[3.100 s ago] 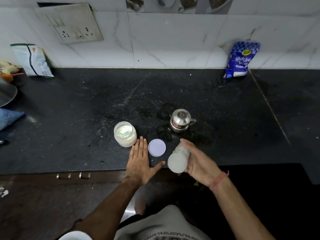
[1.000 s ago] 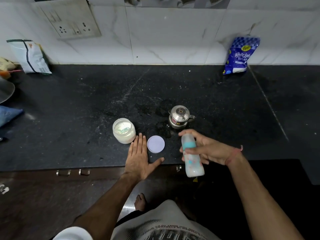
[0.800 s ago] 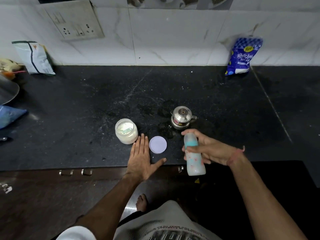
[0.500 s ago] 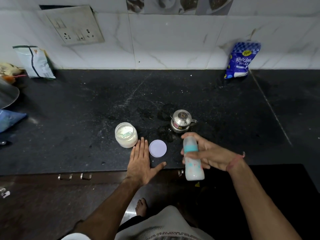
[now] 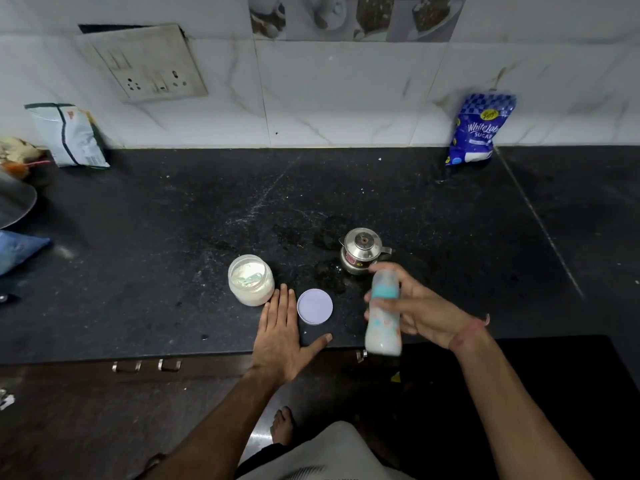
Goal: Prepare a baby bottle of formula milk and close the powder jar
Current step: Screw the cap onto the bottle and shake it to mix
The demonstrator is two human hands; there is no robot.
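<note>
My right hand (image 5: 424,311) grips a baby bottle (image 5: 382,323) with a teal collar, filled with white milk, held roughly upright above the counter's front edge. The open glass powder jar (image 5: 251,280) stands on the black counter, white powder and a pale scoop visible inside. Its round lilac lid (image 5: 314,306) lies flat on the counter just right of the jar. My left hand (image 5: 282,336) rests flat, palm down, fingers spread, between jar and lid, touching neither.
A small steel pot (image 5: 362,251) with a lid stands behind the bottle, wet patches around it. A blue sugar bag (image 5: 476,131) leans on the tiled wall at back right. A grey pouch (image 5: 69,135) stands at back left. Drawer handles (image 5: 147,365) sit below the counter edge.
The bottle has swung from tilted, base toward me, to nearly upright in my right hand, shifting slightly between frames. My left hand, the jar and the lid have stayed put.
</note>
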